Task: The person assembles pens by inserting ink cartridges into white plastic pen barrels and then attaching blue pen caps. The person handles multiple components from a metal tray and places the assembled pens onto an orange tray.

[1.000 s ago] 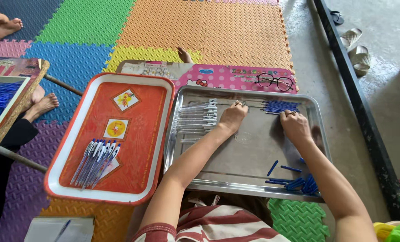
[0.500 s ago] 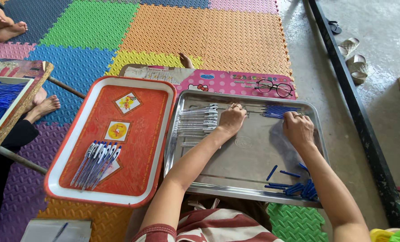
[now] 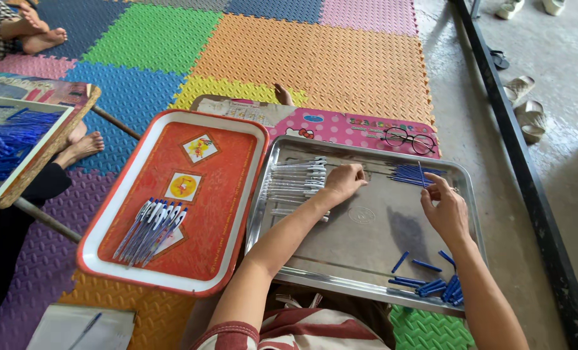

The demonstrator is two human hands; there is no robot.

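the left hand (image 3: pixel 345 182) rests curled on the metal tray (image 3: pixel 367 223), its fingers bent over the right end of a row of white pen barrels (image 3: pixel 295 183), though whether it grips one i cannot tell. the right hand (image 3: pixel 446 209) sits near the tray's right side with fingers pinched narrow on a thin blue refill (image 3: pixel 421 174) at the bundle of blue refills (image 3: pixel 409 175). blue caps (image 3: pixel 431 282) lie in the tray's near right corner, and finished pens (image 3: pixel 151 228) lie on the red tray (image 3: pixel 227 194) beside it.
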